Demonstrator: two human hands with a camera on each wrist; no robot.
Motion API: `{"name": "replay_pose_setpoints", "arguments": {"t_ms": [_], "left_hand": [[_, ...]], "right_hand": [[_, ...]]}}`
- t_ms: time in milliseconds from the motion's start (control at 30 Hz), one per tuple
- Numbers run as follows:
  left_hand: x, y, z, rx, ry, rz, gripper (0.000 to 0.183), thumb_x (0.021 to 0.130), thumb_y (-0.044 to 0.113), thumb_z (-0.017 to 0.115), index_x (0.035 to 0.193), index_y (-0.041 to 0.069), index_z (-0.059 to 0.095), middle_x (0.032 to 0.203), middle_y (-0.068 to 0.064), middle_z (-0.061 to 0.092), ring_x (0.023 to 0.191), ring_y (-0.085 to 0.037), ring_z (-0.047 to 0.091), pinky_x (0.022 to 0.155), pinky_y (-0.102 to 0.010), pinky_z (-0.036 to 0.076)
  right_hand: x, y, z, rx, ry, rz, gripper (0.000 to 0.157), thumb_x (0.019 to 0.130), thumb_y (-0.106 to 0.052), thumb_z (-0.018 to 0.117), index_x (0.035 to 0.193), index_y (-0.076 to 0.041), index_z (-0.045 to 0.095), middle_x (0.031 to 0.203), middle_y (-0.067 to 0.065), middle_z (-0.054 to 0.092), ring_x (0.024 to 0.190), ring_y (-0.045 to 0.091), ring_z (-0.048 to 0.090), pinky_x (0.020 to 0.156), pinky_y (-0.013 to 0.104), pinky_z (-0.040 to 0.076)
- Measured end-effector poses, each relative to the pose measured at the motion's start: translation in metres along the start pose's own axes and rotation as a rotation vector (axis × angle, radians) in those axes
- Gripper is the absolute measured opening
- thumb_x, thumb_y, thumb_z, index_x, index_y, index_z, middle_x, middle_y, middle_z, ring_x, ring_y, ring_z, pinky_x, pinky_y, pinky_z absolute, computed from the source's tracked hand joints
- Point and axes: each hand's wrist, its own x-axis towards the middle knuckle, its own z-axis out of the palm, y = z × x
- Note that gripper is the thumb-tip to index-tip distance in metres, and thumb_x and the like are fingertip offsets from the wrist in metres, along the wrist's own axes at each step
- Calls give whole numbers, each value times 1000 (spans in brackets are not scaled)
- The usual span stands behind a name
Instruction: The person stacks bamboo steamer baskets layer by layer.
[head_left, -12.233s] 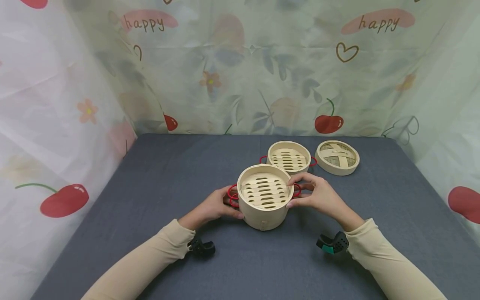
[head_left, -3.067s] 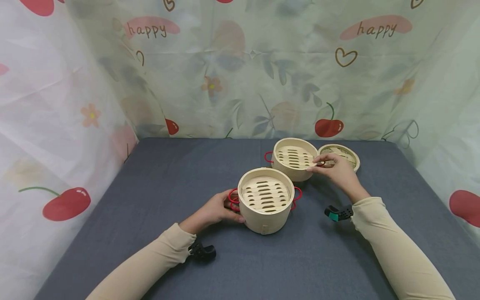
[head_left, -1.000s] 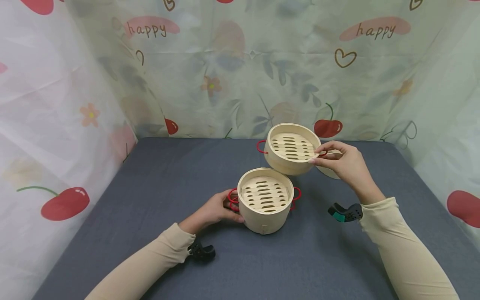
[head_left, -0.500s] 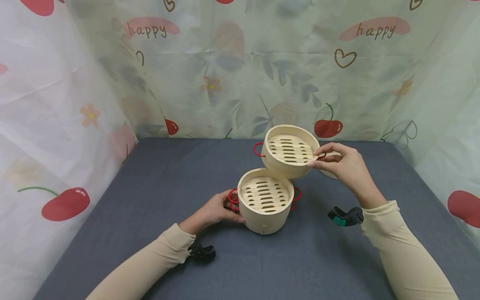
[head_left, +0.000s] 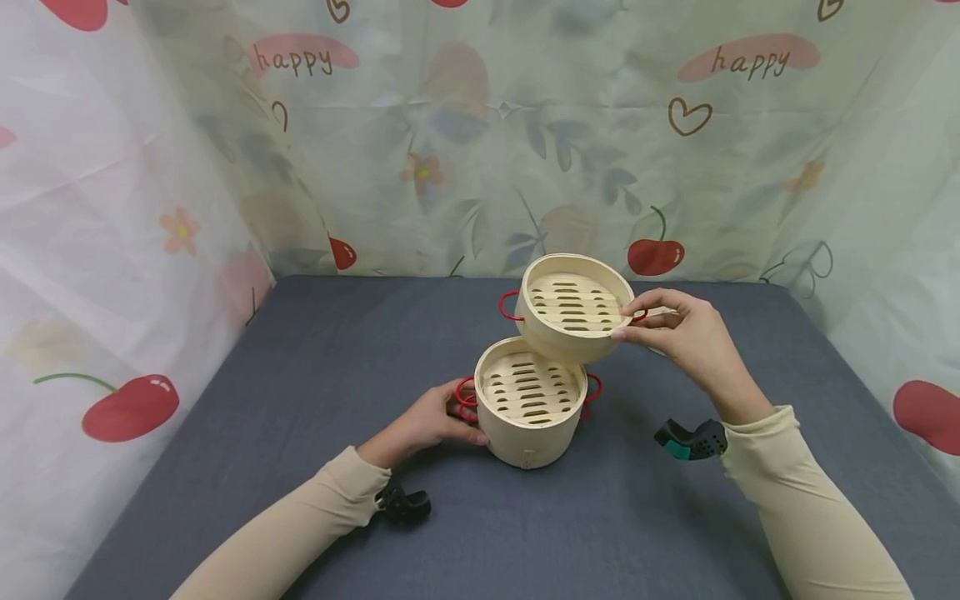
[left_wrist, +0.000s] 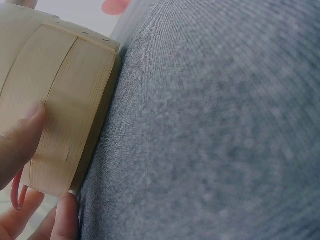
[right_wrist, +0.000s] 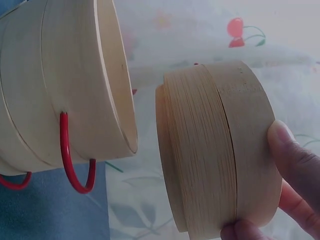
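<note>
A stack of bamboo steamer baskets point(head_left: 528, 442) with red handles stands on the table, its slatted floor showing from above. My left hand point(head_left: 423, 423) grips its left side by the handles. In the left wrist view the thumb lies on the basket wall and fingertips touch the bottom edge. My right hand point(head_left: 693, 337) pinches another bamboo steamer basket point(head_left: 562, 342) at its right rim, by the red handle. That basket is held tilted, over the back of the stack. In the right wrist view, a gap separates the held basket point(right_wrist: 205, 150) from the stack point(right_wrist: 75, 85).
The steamer lid behind my right hand is almost wholly hidden. A dark grey cloth point(head_left: 360, 333) covers the table. A printed curtain point(head_left: 480, 167) rises along the back and sides. Each wrist wears a black camera mount.
The right hand has gone from the stack to the separate basket, lifted it off the table and carried it left and towards the stack. The left hand has stayed on the stack.
</note>
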Motion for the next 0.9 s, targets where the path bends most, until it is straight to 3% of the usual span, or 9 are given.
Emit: {"name": "replay_pose_setpoints", "arguments": {"t_ms": [300, 467, 900], "left_hand": [[0, -1, 0, -10, -5, 18, 75, 68, -2, 85, 135, 0, 50, 110, -16, 70, 91, -13, 68, 76, -23, 52], [0, -2, 0, -2, -3, 14, 76, 68, -1, 85, 135, 2, 50, 112, -15, 70, 92, -12, 68, 76, -23, 52], [0, -2, 0, 10, -3, 25, 76, 68, -1, 85, 135, 2, 50, 114, -16, 69, 94, -12, 67, 78, -24, 52]], "right_hand": [[-4, -2, 4, 42, -14, -91, 41, 75, -35, 83, 103, -9, 67, 113, -4, 53, 86, 4, 67, 73, 21, 52], [-7, -2, 8, 67, -11, -153, 36, 76, -27, 83, 101, -6, 68, 110, -4, 54, 85, 3, 69, 71, 20, 54], [-14, -7, 14, 85, -49, -160, 36, 76, -27, 83, 102, -6, 68, 106, -1, 60, 86, 6, 69, 73, 23, 54]]}}
